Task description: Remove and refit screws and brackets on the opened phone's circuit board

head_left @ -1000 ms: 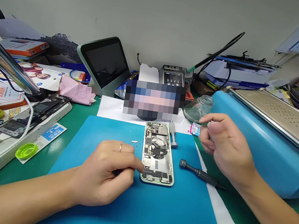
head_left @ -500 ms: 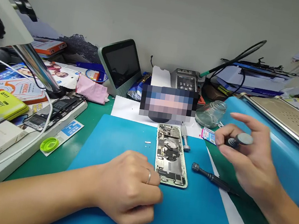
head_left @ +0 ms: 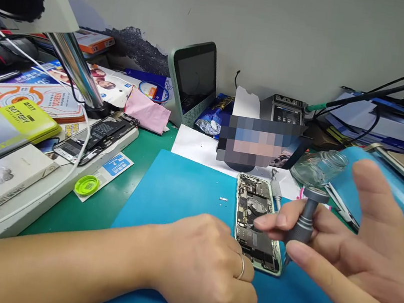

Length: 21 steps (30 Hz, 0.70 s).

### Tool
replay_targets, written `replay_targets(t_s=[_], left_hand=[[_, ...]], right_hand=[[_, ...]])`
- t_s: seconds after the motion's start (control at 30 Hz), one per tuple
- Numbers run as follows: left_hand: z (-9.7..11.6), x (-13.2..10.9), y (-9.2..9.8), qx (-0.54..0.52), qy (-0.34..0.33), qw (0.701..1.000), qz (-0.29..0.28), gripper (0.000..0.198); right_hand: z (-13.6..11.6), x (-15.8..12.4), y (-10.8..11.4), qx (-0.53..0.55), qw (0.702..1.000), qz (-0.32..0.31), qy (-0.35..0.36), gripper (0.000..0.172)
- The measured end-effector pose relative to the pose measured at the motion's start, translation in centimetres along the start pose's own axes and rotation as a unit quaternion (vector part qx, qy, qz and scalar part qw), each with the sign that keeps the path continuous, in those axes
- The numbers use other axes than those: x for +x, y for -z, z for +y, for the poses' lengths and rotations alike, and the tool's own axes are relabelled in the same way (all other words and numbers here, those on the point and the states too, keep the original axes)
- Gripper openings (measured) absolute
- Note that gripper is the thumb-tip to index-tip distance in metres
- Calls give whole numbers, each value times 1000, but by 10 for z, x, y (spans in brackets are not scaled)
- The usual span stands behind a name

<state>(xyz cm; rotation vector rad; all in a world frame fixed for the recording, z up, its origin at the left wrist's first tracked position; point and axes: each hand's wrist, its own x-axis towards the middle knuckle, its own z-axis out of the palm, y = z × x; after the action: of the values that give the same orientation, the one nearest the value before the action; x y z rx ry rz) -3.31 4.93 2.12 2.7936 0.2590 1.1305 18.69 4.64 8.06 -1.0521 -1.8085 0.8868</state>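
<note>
An opened smartphone (head_left: 254, 207) with a pale green frame lies on the blue mat (head_left: 177, 188), its inner boards showing. My left hand (head_left: 206, 273), a ring on one finger, is closed beside the phone's lower left edge. Its fingertips are turned away, so anything in them is hidden. In my right hand (head_left: 339, 248) a grey precision screwdriver (head_left: 306, 217) is held between thumb and fingers, tip downward by the phone's lower right corner. Whether the tip touches anything I cannot tell. Left of the phone lies a small metal piece (head_left: 223, 199).
Another grey screwdriver (head_left: 276, 189) lies beyond the phone, near a glass jar (head_left: 319, 168). On the left are a second opened phone (head_left: 100, 136), a green cap (head_left: 86, 185), boxes (head_left: 20, 119) and a microscope stand pole (head_left: 79, 70). A tablet-like screen (head_left: 194, 77) stands at the back.
My right hand has come left toward the phone, with the screwdriver turned tip downward. The camera view has shifted. My left hand stays closed beside the phone.
</note>
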Motion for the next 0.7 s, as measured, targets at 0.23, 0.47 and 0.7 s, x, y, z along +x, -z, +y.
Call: replay_targets(t_s=[0.23,0.47,0.7], left_hand=[[0,2,2,-2,8,1000,-5,37],[-3,1,0,-20,29,999,-10,30],[-3,0,3,-29,37,998,-29,25]], right_hand=[[1,31,-25,37,998,-42,29,78],[17,52,-50,11,993,49,107,50],[24,67,-67,-39,990,43,130,30]])
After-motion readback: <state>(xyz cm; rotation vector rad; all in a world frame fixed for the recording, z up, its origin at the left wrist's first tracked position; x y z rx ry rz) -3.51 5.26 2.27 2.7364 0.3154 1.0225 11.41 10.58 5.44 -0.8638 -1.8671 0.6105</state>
